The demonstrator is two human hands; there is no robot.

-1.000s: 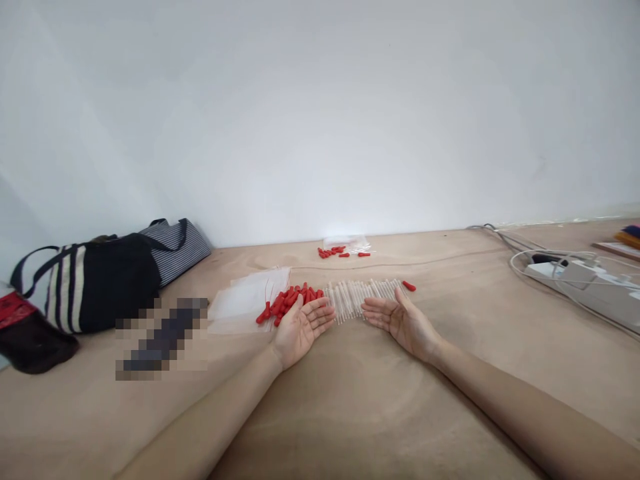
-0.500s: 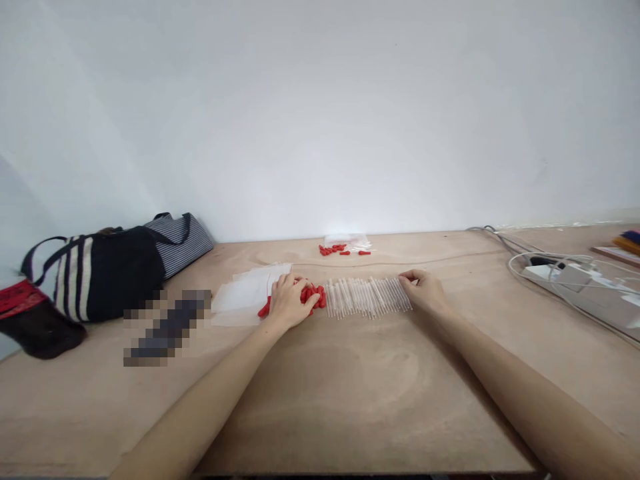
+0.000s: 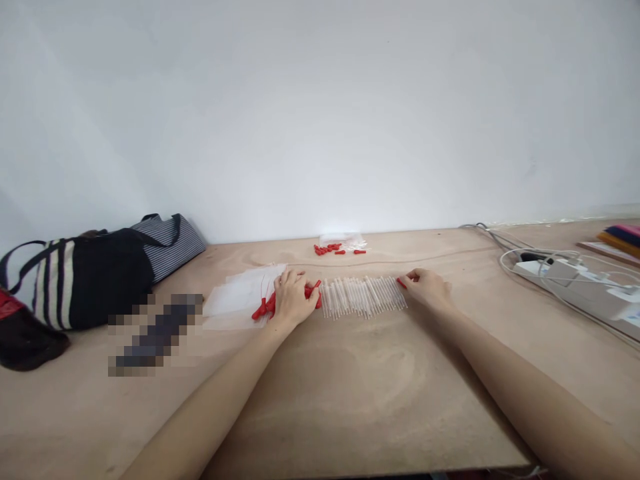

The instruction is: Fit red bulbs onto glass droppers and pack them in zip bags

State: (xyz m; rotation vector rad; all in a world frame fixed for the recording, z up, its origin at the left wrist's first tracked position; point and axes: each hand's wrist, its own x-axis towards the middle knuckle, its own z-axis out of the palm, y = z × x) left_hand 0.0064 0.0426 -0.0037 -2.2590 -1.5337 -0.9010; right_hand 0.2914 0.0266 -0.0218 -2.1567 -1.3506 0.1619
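My left hand (image 3: 293, 297) rests over a heap of red rubber dropper bulbs (image 3: 259, 310), its fingers partly hiding them. One red bulb (image 3: 316, 285) pokes out between the thumb and forefinger. Just to the right, many thin clear tubes (image 3: 357, 298) lie side by side in a row. At the row's right end, my right hand (image 3: 425, 288) is closed in a pinch, with a small red bulb (image 3: 401, 283) showing at the fingertips. Whether that bulb sits on a tube cannot be made out. Beneath and left of the heap are flat clear plastic bags (image 3: 227, 303).
More red bulbs (image 3: 327, 249) and a small clear bag (image 3: 343, 239) lie near the wall. Black and striped bags (image 3: 113, 270) stand at left, behind a blurred-out dark item (image 3: 160, 333). A white power strip (image 3: 575, 280) with cables and some stacked cloth (image 3: 623, 240) are at right.
A red bulb now shows at my right fingertips, where none was visible before. Another has come up between my left thumb and forefinger. The view has shifted slightly.
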